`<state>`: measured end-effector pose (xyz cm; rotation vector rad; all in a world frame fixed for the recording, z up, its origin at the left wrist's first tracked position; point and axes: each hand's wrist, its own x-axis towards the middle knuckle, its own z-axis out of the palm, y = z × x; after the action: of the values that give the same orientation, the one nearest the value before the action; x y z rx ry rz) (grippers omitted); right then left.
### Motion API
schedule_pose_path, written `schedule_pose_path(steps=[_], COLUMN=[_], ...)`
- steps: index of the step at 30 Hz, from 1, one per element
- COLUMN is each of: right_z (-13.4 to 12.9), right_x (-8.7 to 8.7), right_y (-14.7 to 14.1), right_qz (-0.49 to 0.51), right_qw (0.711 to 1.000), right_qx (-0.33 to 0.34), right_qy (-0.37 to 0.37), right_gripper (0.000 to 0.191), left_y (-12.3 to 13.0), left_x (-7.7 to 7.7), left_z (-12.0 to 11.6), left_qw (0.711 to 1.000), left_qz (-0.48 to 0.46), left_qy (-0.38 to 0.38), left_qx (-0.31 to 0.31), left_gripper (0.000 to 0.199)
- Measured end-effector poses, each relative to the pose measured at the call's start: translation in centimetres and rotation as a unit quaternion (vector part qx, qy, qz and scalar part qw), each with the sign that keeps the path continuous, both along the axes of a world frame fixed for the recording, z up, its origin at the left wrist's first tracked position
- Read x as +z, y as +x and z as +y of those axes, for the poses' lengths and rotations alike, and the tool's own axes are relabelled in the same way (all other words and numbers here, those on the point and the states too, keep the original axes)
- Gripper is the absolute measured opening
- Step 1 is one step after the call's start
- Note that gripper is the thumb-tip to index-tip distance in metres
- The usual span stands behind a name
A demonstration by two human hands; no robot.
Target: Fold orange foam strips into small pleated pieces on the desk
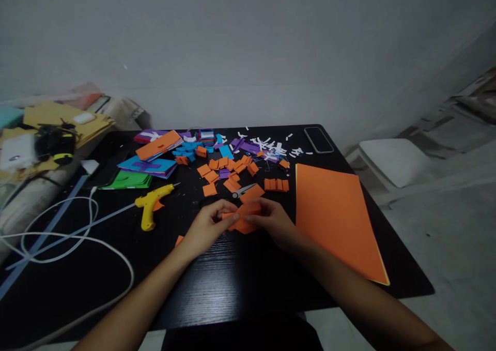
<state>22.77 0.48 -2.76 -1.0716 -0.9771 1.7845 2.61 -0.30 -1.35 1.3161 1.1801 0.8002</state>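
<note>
Between my two hands is a folded piece of orange paper (245,219), held just above the black table. My left hand (211,224) pinches its left side, thumb on top. On the other side my right hand (273,222) grips the right part with fingers and thumb closed. Just beyond the paper lie scissors (243,191), their handles partly hidden behind my left hand. Several small folded orange paper pieces (232,184) are scattered past them, and a row of folded orange pieces (276,185) sits to the right.
A yellow glue gun (152,204) with a white cable (116,247) lies left. Behind it are green papers (129,180) and stacked coloured envelopes (158,145). White paper scraps (273,147) and a phone (318,139) lie at the back. Large orange sheets (337,216) are at right.
</note>
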Motion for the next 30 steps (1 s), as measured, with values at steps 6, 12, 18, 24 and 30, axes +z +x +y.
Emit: schedule_pose_path(steps=[6,12,18,24,30], right_z=[-0.1,0.1,0.2,0.1,0.1], right_x=[0.0,-0.2,0.7,0.4,0.0], right_y=[0.0,0.2,0.5,0.3,0.3], right_qz=[-0.08,-0.135,-0.11,-0.147,-0.181], right_qw=[0.993,0.984,0.988,0.981,0.972], right_qx=[0.02,0.014,0.035,0.052,0.039], right_qy=[0.085,0.119,0.103,0.111,0.146], right_gripper=[0.023,0.017,0.022,0.028,0.023], left_y=[0.2,0.6,0.1,-0.3,-0.3], left_x=[-0.5,-0.2,-0.2,-0.2,0.0], left_z=[-0.3,-0.4,-0.5,-0.7,-0.9], left_qw=[0.999,0.995,0.994,0.959,0.967], left_qz=[-0.019,-0.018,0.005,0.111,0.146], left_qy=[0.046,0.092,0.099,0.26,0.208], left_qx=[0.01,0.035,0.041,0.013,0.022], left_gripper=[0.022,0.013,0.013,0.014,0.023])
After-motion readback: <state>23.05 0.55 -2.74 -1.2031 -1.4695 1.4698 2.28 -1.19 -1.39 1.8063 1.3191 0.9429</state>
